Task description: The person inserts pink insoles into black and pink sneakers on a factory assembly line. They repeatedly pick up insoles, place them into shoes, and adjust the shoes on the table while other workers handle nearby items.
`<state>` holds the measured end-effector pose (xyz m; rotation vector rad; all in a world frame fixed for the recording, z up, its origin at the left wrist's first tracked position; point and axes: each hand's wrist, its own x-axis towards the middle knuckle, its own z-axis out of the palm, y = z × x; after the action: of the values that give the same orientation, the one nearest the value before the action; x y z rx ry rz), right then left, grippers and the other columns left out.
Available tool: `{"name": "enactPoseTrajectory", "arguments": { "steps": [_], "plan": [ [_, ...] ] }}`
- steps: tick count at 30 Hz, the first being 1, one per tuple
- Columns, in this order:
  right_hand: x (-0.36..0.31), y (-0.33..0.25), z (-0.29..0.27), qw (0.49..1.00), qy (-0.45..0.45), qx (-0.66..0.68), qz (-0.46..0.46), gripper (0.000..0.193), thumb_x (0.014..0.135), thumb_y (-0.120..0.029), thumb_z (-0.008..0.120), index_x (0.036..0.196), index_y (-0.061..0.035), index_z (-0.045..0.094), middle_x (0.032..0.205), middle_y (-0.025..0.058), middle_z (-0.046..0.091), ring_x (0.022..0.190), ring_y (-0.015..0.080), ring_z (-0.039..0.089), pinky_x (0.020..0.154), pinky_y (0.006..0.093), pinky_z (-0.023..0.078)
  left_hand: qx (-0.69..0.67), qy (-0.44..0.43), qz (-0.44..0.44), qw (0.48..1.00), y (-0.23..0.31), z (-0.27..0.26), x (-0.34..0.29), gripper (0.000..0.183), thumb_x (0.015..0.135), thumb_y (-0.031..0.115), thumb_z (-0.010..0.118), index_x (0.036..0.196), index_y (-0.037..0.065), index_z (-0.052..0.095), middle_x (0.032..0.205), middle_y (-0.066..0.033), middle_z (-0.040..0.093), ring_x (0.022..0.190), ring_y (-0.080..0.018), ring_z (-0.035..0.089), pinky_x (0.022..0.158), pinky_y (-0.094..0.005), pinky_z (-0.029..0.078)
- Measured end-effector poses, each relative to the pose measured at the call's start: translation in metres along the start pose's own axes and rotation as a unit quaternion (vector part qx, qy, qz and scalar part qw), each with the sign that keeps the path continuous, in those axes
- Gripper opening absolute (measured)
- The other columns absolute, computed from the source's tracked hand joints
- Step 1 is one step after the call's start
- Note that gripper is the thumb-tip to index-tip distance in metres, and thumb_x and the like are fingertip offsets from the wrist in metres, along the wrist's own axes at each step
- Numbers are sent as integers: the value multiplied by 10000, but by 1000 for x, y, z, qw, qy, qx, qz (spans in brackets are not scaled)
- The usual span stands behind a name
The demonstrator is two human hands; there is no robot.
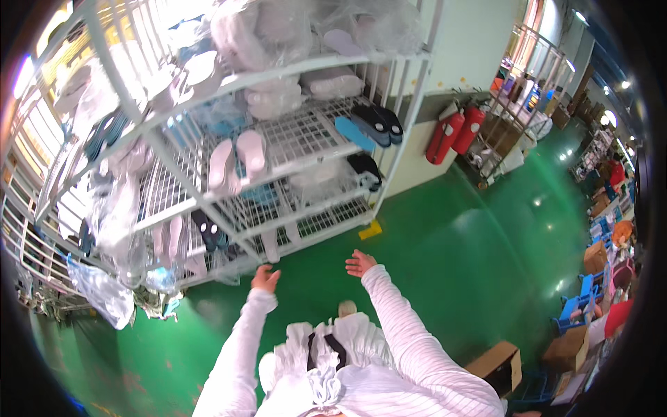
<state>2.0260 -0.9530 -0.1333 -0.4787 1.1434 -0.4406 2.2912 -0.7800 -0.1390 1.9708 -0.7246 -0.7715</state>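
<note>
Both my arms, in white striped sleeves, reach forward over the green floor (313,292). My left hand (265,279) is empty, with its thumb and fingers apart, just in front of the lowest shelf of a white wire rack (292,163). To its right, my right hand (359,263) is also empty, fingers spread, and touches nothing. On the rack stand pale pink insoles (251,153), dark insoles with white spots (208,231) and a blue insole (355,133) beside black ones (379,124). Clear plastic bags (264,31) of pale pieces fill the upper shelf.
Two red fire extinguishers (445,137) hang by the wall right of the rack. A wire cage cart (504,135) stands behind them. Cardboard boxes (497,368) and blue stools (577,309) line the right side. A plastic bag (104,292) hangs at the rack's left end.
</note>
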Motion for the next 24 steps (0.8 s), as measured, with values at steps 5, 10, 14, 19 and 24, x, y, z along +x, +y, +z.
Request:
{"name": "enactPoseTrajectory", "arguments": {
  "steps": [5,10,14,19,24],
  "plan": [
    [156,-80,-14,986,148,-17,-80,555,701,-230,574,1150,-130,265,891,137,483,612,257,521,507,384,471,-71,-69,-118,988,41,152,206,919,541,325,702,1205,30,140,1197,-212,300,1100,-269,328,889,-297,291],
    [254,-143,-2,993,113,36,-17,569,690,-205,594,1164,-136,285,1099,166,404,727,297,542,550,388,472,255,-154,-100,949,16,226,294,604,649,295,597,1122,92,280,1118,-111,347,1006,-225,386,822,-296,338],
    [270,-160,2,981,-13,-78,-176,347,745,-280,508,945,1,469,800,107,559,616,224,551,547,307,451,167,-200,91,961,-27,211,268,259,676,228,571,887,96,500,846,-43,517,772,-177,499,676,-284,412],
    [212,-206,64,856,162,-330,-364,333,782,-261,464,985,2,457,959,119,515,827,196,503,713,276,407,-353,-172,-118,912,72,136,151,141,775,176,479,715,54,516,507,16,406,426,-72,386,511,-261,448],
    [203,-217,156,849,96,-333,-398,329,781,-259,461,987,-2,460,957,118,516,827,197,505,708,282,407,-462,-266,-98,840,151,67,74,160,811,171,429,762,33,494,517,15,388,425,-73,382,554,-269,466]
  ]
}}
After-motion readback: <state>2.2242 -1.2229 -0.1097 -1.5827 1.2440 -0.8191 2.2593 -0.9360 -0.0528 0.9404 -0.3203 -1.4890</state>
